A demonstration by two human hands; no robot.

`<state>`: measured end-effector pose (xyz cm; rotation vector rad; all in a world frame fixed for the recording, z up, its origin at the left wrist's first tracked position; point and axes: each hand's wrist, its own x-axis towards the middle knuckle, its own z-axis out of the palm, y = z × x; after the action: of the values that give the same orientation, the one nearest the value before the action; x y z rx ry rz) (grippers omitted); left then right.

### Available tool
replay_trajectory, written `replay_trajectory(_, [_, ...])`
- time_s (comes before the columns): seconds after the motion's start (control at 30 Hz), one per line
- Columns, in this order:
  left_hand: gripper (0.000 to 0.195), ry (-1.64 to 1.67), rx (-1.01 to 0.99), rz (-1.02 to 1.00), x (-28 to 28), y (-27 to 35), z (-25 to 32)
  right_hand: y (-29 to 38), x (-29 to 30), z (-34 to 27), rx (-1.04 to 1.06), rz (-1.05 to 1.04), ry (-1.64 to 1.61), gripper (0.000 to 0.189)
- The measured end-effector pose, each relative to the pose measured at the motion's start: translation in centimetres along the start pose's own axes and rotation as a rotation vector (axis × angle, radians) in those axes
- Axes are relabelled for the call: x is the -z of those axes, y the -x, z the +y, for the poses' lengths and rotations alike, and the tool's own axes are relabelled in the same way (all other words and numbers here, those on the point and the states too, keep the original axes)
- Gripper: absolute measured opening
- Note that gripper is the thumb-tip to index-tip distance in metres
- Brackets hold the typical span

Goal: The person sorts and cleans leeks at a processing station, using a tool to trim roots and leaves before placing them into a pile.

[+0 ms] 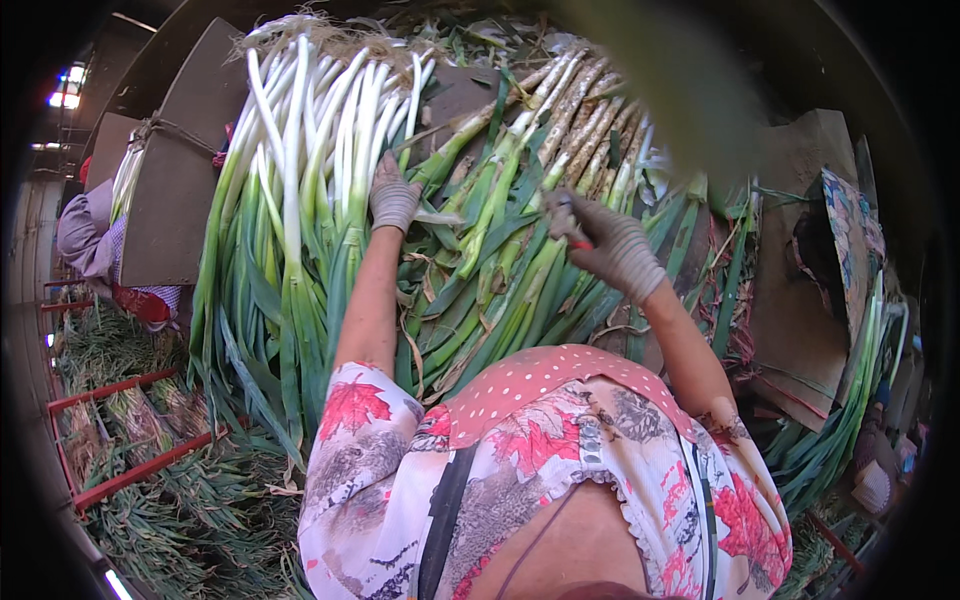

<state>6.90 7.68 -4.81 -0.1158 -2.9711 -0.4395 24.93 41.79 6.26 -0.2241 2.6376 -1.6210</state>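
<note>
My left hand [394,196], in a ribbed work glove, lies against the right edge of a pile of clean Welsh onions [300,172] with white shanks and roots at the far end. Whether its fingers grip a stalk I cannot tell. My right hand [619,244], also gloved, is closed around a small tool [577,241] with a red part; the rest of the tool is mostly hidden. Beneath and beyond that hand lie soil-stained, unpeeled Welsh onions [581,139]. Loose green leaves [495,225] cover the space between my hands.
Upright boards stand at the left [184,157] and right [799,292]. Bundled onions fill a red-framed rack [135,476] at lower left. Another person [90,225] is beyond the left board. Peeled scraps [487,37] lie at the back. A blurred green shape [675,82] blocks the upper right.
</note>
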Motion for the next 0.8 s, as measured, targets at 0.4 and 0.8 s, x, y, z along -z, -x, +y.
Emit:
replay_trajectory(0.4, [0.055,0.317,-0.185,-0.190,-5.3,-4.2,0.1,-2.2,-0.6,-1.3,-0.027,-0.112,0.442,0.064])
replay_trajectory(0.8, [0.070,0.062,-0.184,0.179,2.5,-3.5,2.8,2.8,0.3,3.2,-0.253,0.187,0.478,0.060])
